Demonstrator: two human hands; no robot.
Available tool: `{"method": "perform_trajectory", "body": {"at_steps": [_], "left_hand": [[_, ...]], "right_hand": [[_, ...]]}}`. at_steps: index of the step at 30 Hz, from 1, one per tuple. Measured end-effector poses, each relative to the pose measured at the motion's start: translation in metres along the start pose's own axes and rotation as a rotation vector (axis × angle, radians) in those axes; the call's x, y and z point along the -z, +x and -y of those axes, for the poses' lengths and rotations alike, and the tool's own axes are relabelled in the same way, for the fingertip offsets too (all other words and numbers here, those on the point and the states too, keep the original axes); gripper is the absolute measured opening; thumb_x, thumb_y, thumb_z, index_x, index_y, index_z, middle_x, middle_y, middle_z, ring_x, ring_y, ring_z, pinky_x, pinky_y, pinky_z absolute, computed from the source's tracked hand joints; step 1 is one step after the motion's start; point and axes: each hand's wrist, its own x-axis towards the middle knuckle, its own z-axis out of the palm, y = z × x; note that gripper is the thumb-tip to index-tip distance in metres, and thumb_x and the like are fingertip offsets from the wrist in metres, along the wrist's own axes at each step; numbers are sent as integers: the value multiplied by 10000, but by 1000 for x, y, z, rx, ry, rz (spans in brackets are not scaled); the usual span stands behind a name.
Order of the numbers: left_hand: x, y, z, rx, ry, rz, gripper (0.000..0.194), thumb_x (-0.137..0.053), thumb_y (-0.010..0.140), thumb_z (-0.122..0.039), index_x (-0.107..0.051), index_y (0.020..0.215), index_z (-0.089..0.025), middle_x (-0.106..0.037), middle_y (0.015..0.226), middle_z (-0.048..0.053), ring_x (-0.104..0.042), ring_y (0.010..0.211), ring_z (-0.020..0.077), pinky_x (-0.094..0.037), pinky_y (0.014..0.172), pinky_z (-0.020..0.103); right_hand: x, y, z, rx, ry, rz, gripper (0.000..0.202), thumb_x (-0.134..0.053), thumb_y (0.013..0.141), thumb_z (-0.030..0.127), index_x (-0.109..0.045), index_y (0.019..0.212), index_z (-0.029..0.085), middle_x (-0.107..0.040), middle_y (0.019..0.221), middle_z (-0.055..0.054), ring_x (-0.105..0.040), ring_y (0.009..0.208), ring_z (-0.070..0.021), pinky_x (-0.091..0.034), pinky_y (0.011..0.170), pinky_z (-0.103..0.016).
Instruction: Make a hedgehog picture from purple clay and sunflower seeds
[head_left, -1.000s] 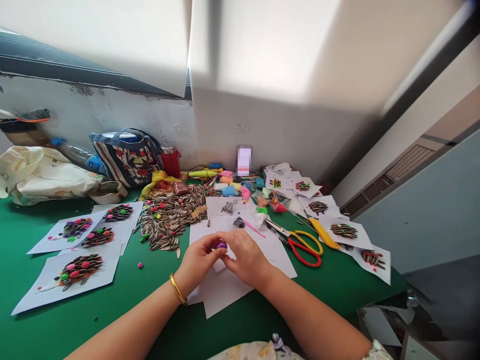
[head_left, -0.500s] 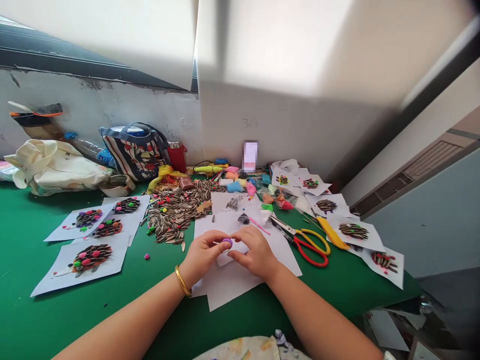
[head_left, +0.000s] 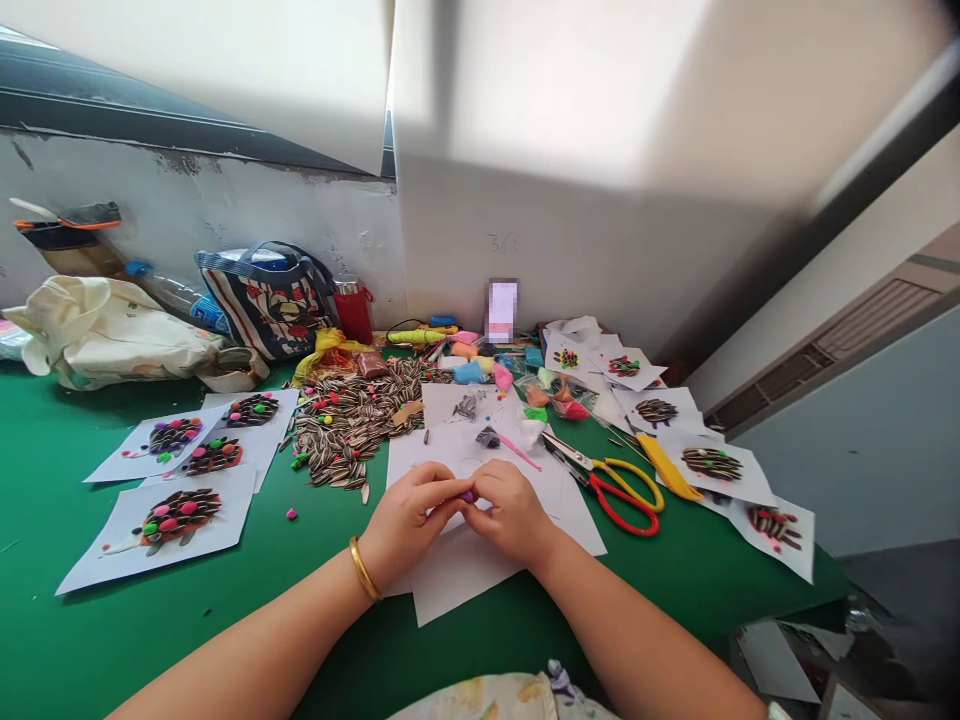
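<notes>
A small lump of purple modelling clay (head_left: 467, 496) is pinched between the fingertips of both hands, and most of it is covered. My left hand (head_left: 417, 520), with a gold bangle at the wrist, grips it from one side. From the other side my right hand (head_left: 511, 515) closes on it with thumb and bent fingers. Beneath them lie white paper sheets (head_left: 457, 590). Just beyond the hands, a dark lump in clear wrap (head_left: 487, 437) and a pink stick (head_left: 520, 454) rest on the paper.
Striped sunflower seeds (head_left: 337, 450) are heaped left of centre. Scissors (head_left: 619, 490) with red and yellow handles lie at right. Seed-covered hedgehog pictures (head_left: 180, 520) are on both sides. Packets of coloured clay (head_left: 470, 373), a phone (head_left: 502, 312) and bags (head_left: 266, 300) stand at the back.
My hands have come closer together, and the right fingers now close on the purple clay. Less of the clay shows than before.
</notes>
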Motion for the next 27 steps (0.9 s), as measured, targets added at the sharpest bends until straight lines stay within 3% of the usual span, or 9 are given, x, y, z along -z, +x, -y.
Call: {"method": "perform_trajectory", "body": {"at_steps": [8,15,21,27], "left_hand": [[0,-1,2,-5,37,-80,130,-648,879,-196,-703,996,-216,-614,849,20,-595,787,139,-506,705,261],[1,-1,0,-99,119,-44,198,-626,895,-198,-703,1074,-234,-637,906,36,-602,818,149,-509,732,273],[-1,-1,2,-20,29,-108,119,-641,886,-190,-705,984,-212,-624,850,20,-602,785,134,-509,705,252],[2,-1,5,9,50,-55,200,-652,881,-227,-682,1079,-222,-628,917,36,-606,823,150,-512,739,281]], "right_hand": [[1,2,4,25,51,1,23,-611,856,209,-633,860,212,-652,776,-17,-574,761,-169,-412,743,-314],[0,-1,3,14,29,25,119,-600,868,241,-602,757,200,-633,724,-20,-560,722,-169,-404,711,-317],[3,1,6,-17,72,43,151,-613,907,346,-652,870,205,-661,793,-27,-575,778,-172,-406,756,-324],[0,-1,3,-31,18,55,209,-590,920,326,-616,758,196,-613,699,-10,-539,699,-154,-382,703,-310]]}}
